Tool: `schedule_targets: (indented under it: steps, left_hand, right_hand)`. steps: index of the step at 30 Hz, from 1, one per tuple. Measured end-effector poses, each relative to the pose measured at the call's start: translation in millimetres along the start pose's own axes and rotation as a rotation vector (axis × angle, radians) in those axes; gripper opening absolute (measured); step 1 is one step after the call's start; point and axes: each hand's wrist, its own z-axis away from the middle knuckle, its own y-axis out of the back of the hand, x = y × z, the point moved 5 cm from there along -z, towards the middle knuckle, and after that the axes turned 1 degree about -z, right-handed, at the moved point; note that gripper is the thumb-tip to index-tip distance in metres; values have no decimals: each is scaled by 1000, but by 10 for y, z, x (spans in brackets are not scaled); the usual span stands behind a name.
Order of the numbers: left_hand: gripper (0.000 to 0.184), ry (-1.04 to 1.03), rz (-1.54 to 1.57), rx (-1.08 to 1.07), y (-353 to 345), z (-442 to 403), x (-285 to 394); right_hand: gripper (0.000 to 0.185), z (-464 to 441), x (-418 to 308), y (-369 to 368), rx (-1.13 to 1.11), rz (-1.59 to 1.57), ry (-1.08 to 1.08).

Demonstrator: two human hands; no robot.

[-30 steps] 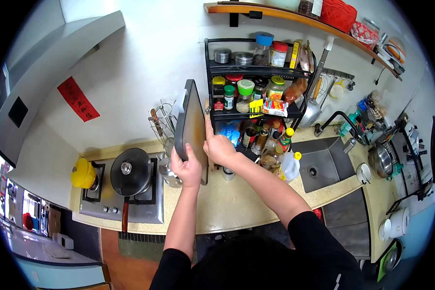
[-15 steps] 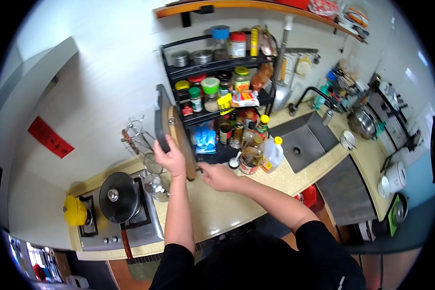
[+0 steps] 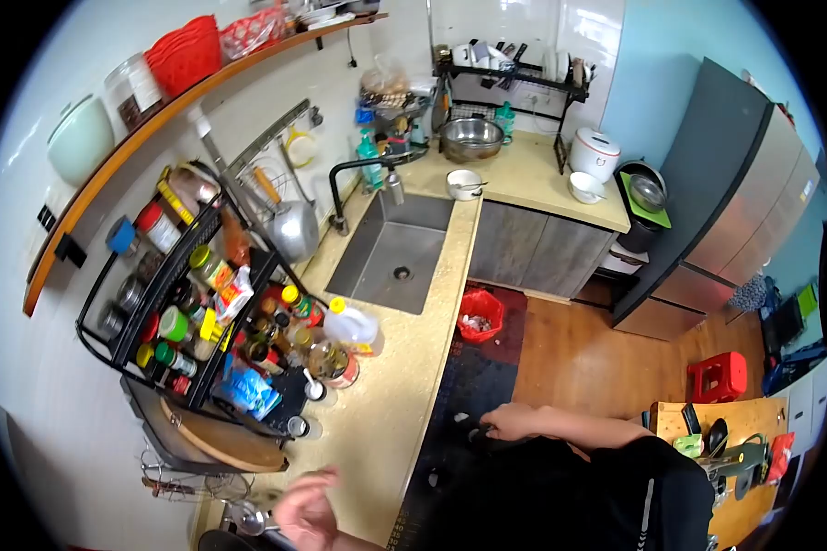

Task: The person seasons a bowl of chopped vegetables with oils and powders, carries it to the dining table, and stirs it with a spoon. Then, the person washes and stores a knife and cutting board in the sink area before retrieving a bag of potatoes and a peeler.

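Observation:
My left hand hovers over the near end of the counter, fingers loosely spread and slightly blurred, with nothing visible in it. Close by, a round wooden cutting board leans against the wall beside a dark board. Away from the counter, above the dark floor mat, is my right hand. Its fingers are curled closed; what they hold, if anything, is too dark to make out. A small glass jar and a small jar with a white spoon stand between the cutting board and the bottles.
A black spice rack stands along the wall, with a yellow-capped jug near it. Beyond lies the sink. On the floor is a red bin; a wooden table and red stool are at right.
My view has swung right toward the sink and fridge. My right hand has left the cutting board's edge and moved out over the floor. My left hand has drawn back from the boards.

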Motion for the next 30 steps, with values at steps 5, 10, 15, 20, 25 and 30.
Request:
schedule_targets:
  steps: [5,10,15,20,25,30]
  left_hand:
    - [48,348,171,-350,-817,-373,-863]
    - [32,142,-1091,-880,-1715,-1018,-1460]
    - [46,25,-433,-688,-2283,-2077,-1381]
    - [49,486,103,-2,-2437,-2274,-3654]
    - [48,916,-707,-672,-3055,-1403,-4497]
    - [43,784,-6,-846,-3552,-1965,-3613]
  right_hand:
    - [46,238,-88,556,-9,76,111]
    - [47,736,58,1589,272,-47,386]
    - [43,1250,901,2123,14,-886,618]
    - [40,332,2644,1465,-41,-1619,52]
    - [39,323,3568,1131,96,-8,238]
    - [39,102,3931,1340,12,-381,128]
